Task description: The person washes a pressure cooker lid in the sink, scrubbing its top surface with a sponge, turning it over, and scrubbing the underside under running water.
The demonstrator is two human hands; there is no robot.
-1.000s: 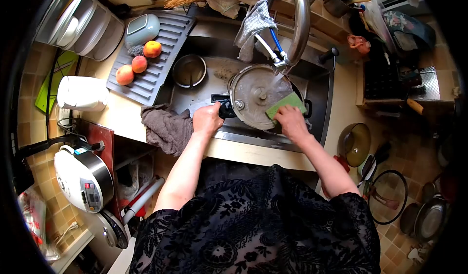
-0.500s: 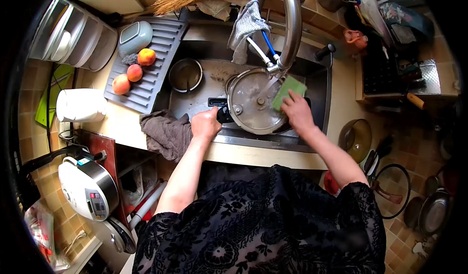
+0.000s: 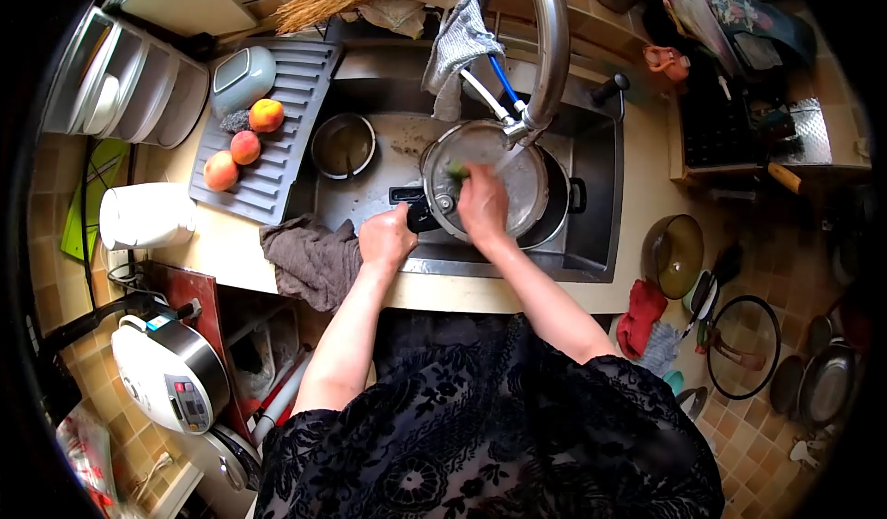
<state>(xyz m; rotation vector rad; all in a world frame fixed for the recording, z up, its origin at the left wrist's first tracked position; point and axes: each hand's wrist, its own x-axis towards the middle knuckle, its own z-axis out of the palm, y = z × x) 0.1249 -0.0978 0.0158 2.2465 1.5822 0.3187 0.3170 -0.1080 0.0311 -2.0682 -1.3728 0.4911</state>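
My left hand (image 3: 387,238) is closed around the black handle (image 3: 421,212) of a round metal pressure cooker lid (image 3: 525,187). The lid lies over a dark-walled pot (image 3: 558,207) in the sink (image 3: 591,233), covering much of it. Over the lid's left half, my right hand (image 3: 483,207) grips a green scouring pad (image 3: 457,170), mostly hidden by the blurred fingers. Water runs from the faucet (image 3: 552,66) onto the lid near that hand. Left of the lid, a small metal bowl (image 3: 344,146) sits in the sink.
A grey drying rack (image 3: 305,85) left of the sink bears several peaches (image 3: 245,147) and a blue-grey dish (image 3: 244,79). A brown cloth (image 3: 312,259) drapes over the counter's front edge. Another cloth (image 3: 459,48) hangs by the faucet. A rice cooker (image 3: 171,371) stands lower left.
My right hand has swept the scouring pad left across the lid, from its right edge to its left half. My left hand keeps its hold on the handle.
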